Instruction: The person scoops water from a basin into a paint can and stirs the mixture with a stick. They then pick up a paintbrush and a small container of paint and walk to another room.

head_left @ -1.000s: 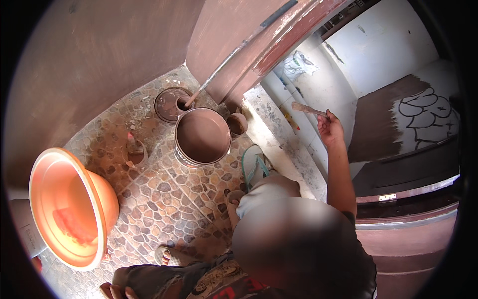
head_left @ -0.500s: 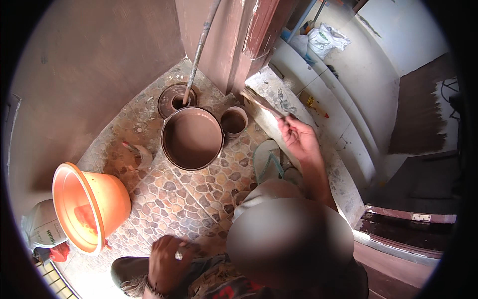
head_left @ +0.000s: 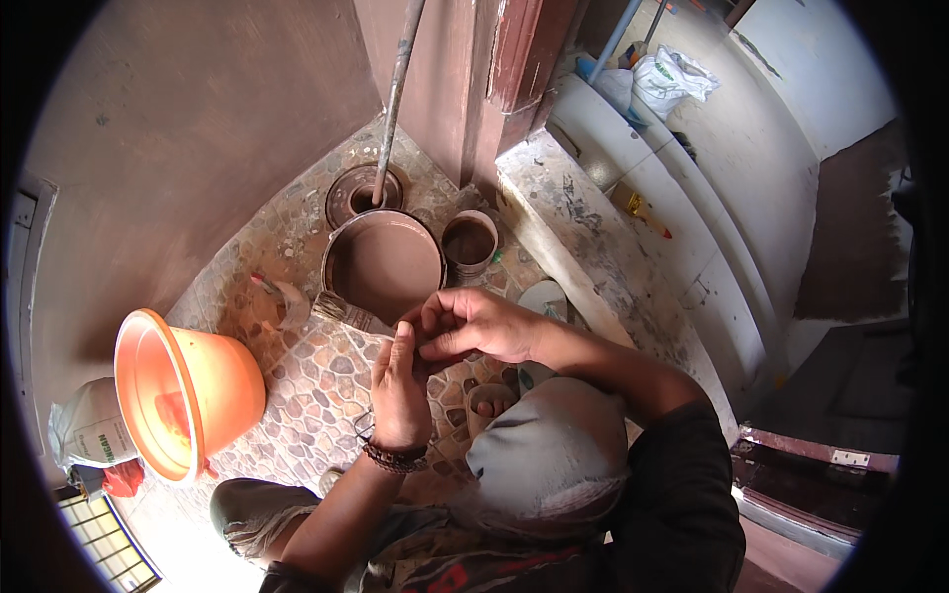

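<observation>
A paint-stained brush (head_left: pixel 344 311) lies level near the front rim of a round bucket of brown paint (head_left: pixel 384 255), its bristles pointing left. Both my hands are closed around its handle: my left hand (head_left: pixel 397 390) from below, my right hand (head_left: pixel 479 326) from the right, with their fingers meeting. Right of the bucket stands a small can (head_left: pixel 469 239) with brown paint inside. Behind it is a round lid or tray (head_left: pixel 336 188) with a long pole (head_left: pixel 393 109) standing up from it.
An orange basin (head_left: pixel 227 395) stands left, beside a sack (head_left: pixel 94 430). Another tool (head_left: pixel 279 296) lies on the pebble-patterned floor. At right are a stained step (head_left: pixel 583 227), curved steps with a brush (head_left: pixel 641 211), and white bags (head_left: pixel 670 84). Painted walls (head_left: pixel 198 128) enclose the corner.
My right hand has brought the brush down and left from above the step to in front of the bucket. My left hand has risen from beside my knee to join it on the handle.
</observation>
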The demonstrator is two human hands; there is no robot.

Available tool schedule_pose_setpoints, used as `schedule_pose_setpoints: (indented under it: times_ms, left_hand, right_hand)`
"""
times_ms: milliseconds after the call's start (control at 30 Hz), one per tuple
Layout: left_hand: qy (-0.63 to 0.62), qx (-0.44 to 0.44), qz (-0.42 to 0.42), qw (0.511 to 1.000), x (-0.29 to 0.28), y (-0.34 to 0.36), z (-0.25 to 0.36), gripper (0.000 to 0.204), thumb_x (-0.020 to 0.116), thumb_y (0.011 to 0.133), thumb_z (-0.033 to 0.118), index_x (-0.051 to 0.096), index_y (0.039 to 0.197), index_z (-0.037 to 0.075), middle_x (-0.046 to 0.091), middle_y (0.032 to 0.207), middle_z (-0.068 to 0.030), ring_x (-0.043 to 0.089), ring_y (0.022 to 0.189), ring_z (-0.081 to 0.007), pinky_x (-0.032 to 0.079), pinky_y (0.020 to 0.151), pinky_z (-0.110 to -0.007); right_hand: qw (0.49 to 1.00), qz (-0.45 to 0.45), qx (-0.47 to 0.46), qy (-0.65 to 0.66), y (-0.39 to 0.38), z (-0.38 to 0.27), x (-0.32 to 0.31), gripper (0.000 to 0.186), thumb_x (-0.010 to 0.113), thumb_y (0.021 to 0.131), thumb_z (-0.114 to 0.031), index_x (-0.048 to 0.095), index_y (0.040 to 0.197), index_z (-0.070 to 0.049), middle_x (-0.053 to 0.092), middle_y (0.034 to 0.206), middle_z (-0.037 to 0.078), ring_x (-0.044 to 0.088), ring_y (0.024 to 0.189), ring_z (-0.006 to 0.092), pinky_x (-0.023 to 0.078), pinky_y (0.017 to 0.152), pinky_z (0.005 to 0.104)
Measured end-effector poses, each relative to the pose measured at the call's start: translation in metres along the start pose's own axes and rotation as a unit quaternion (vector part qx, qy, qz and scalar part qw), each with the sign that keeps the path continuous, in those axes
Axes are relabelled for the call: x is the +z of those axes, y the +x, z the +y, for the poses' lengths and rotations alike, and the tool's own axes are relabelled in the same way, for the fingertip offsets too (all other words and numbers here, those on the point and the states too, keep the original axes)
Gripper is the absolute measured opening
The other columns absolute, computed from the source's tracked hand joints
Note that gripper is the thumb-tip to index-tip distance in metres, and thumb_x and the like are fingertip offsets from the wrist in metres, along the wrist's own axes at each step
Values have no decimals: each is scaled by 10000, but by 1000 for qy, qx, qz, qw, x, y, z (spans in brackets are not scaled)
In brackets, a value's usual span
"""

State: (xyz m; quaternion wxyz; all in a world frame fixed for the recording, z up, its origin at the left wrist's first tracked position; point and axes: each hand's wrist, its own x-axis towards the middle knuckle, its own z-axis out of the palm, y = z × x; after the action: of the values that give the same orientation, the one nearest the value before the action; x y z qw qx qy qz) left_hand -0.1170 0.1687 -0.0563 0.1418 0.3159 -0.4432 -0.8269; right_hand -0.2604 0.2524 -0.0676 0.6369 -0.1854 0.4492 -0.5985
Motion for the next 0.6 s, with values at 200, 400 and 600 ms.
schedule_pose_setpoints:
  times_ms: [200,400,600]
  left_hand:
    - [37,37,107,993,-38,-11,7,292,401,1040,292,511,929,45,679,871,-183,673,792,-274,537,700,-363]
    - [62,37,190,979,-77,-33,7,297,482,1007,295,470,801,81,456,577,-47,467,494,-158,452,493,-320]
    - [70,-10,254,965,-115,-60,11,277,503,994,258,452,768,106,366,545,6,354,439,-103,336,412,-264]
  right_hand:
    - [943,175,-40,-281,-10,46,-111,506,822,747,-123,517,1126,14,612,1134,119,618,1044,193,548,801,317]
    - [753,418,-301,-410,58,126,-154,1006,934,582,-233,343,1368,-20,556,1227,140,554,1171,278,436,1006,412]
    - [764,433,-332,-345,88,124,-147,1056,924,510,-149,343,1385,-47,548,1268,183,551,1189,346,451,992,415]
